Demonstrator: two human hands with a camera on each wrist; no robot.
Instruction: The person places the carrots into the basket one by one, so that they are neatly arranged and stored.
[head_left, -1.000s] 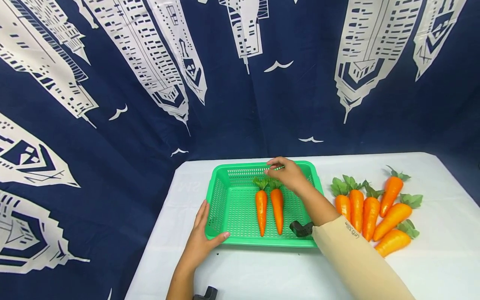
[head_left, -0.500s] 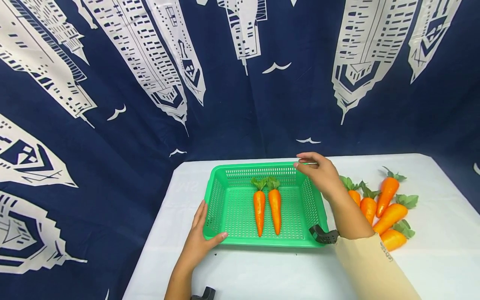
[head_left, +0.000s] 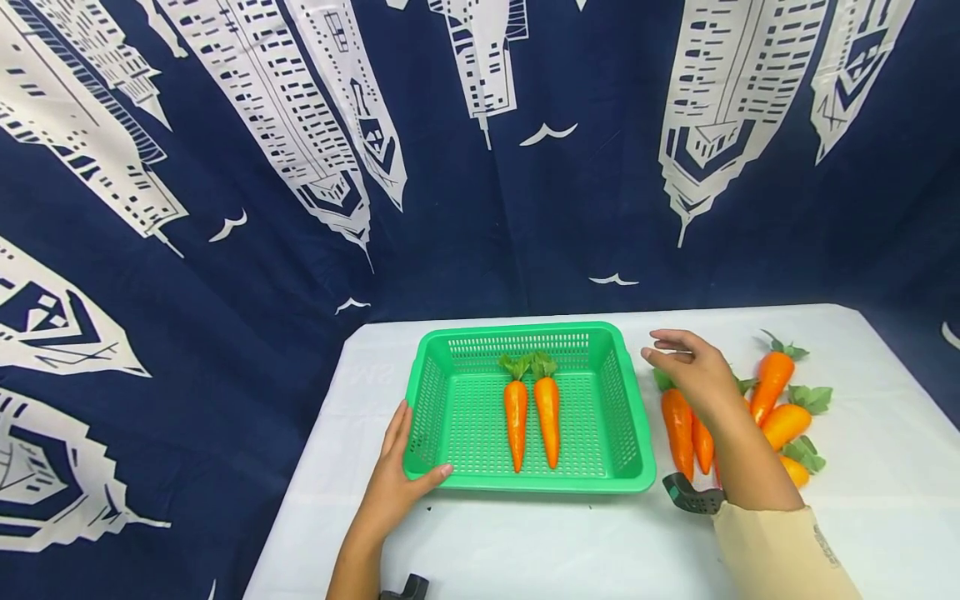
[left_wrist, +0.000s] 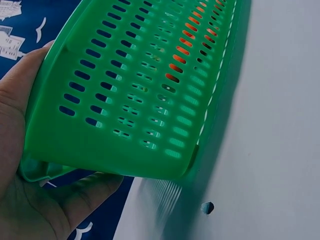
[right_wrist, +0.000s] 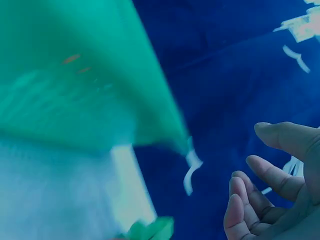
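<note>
My left hand (head_left: 392,489) rests at the near left corner of a green plastic basket (head_left: 532,483), thumb spread along the front rim and straight fingers along the left side. Up close in the left wrist view, the slotted basket wall (left_wrist: 125,90) sits between thumb and fingers. Two orange carrots (head_left: 516,425) with green tops lie side by side in the basket. To its right, my right hand (head_left: 697,371) hovers over a group of carrots (head_left: 678,425), fingers loosely bent and holding nothing. The right wrist view shows these fingers (right_wrist: 270,177) apart, with nothing between them.
Several more carrots (head_left: 775,379) fan out right of the basket, partly hidden by the right forearm. White cloth (head_left: 540,550) covers the table. A dark blue curtain with white building prints (head_left: 450,225) hangs behind it.
My right hand has moved right, from above the basket, past its right rim, to over the loose carrots. The left hand and the two carrots in the basket have stayed in place.
</note>
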